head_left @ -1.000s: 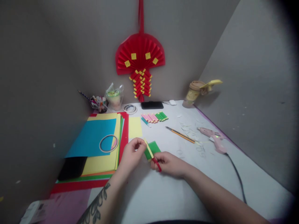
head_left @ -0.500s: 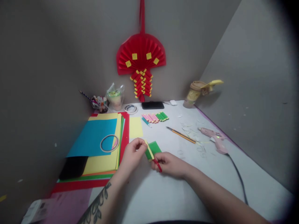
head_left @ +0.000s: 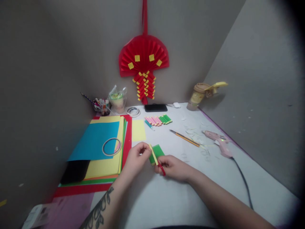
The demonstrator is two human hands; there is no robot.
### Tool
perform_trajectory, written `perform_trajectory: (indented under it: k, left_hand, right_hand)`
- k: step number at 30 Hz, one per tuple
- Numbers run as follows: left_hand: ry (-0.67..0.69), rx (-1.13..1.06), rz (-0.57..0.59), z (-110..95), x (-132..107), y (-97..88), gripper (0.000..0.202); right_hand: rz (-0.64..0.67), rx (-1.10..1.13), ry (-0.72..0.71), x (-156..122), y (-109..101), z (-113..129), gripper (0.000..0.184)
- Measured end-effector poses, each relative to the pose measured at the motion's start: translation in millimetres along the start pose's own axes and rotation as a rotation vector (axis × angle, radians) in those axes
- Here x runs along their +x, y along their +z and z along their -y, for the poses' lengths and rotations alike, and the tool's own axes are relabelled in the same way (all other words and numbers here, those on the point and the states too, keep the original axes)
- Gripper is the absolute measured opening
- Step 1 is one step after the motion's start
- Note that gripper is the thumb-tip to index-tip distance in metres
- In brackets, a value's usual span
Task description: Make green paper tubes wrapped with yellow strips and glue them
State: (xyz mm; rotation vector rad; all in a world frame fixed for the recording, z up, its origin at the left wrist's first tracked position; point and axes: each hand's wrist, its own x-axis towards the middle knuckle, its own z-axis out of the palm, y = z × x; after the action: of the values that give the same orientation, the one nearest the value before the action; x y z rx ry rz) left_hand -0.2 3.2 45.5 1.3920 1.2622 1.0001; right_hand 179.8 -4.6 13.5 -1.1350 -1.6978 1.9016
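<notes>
My left hand point(head_left: 139, 156) pinches the upper end of a narrow yellow paper strip point(head_left: 153, 155). My right hand point(head_left: 172, 167) is closed on red-handled scissors point(head_left: 162, 169), whose blades are mostly hidden by the strip and my fingers. The strip's lower end meets the right fingers. A green paper piece point(head_left: 158, 150) lies under and behind the strip, between my hands. Farther back lie several pink paper rolls point(head_left: 153, 121) and green paper rolls point(head_left: 165, 119) with yellow ends.
Coloured paper sheets point(head_left: 95, 140) are stacked at left, with a tape roll point(head_left: 111, 146) on top. Right of my hands lie a pencil and cutter point(head_left: 184, 138), paper scraps and a pink glue gun point(head_left: 218, 141) with its cord. A phone point(head_left: 156, 108) and cup point(head_left: 196, 97) are at the back.
My left hand and the yellow strip have shifted very slightly right and down. The right hand with the scissors stays almost in place.
</notes>
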Motion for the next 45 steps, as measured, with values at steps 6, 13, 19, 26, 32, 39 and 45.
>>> perform_trajectory:
  k: [6,13,19,26,32,39,45]
  left_hand:
    - [-0.009,0.006,0.021,-2,0,0.4,0.013]
    - [-0.027,0.027,0.038,-3,0,1.6,0.012]
    - [-0.020,0.019,0.013,-3,1,-1.3,0.013]
    - [-0.057,-0.010,-0.170,-10,4,-14.4,0.014]
    - [-0.035,-0.063,-0.209,-12,4,-20.3,0.015]
    - [-0.044,-0.030,-0.203,-12,4,-17.0,0.014]
    - [-0.035,-0.023,-0.197,-10,4,-16.7,0.015]
  right_hand:
    - [-0.003,0.004,-0.003,1,0,-1,0.010]
    - [-0.012,0.005,-0.019,2,-1,-4,0.015]
    - [-0.052,0.013,-0.012,2,-3,-2,0.018]
    - [0.078,0.041,-0.082,-2,-2,2,0.009]
    - [0.188,-0.002,-0.046,-3,1,4,0.005]
    - [0.175,0.017,-0.064,-2,3,4,0.002]
    - [0.175,0.011,-0.074,-2,3,5,0.003]
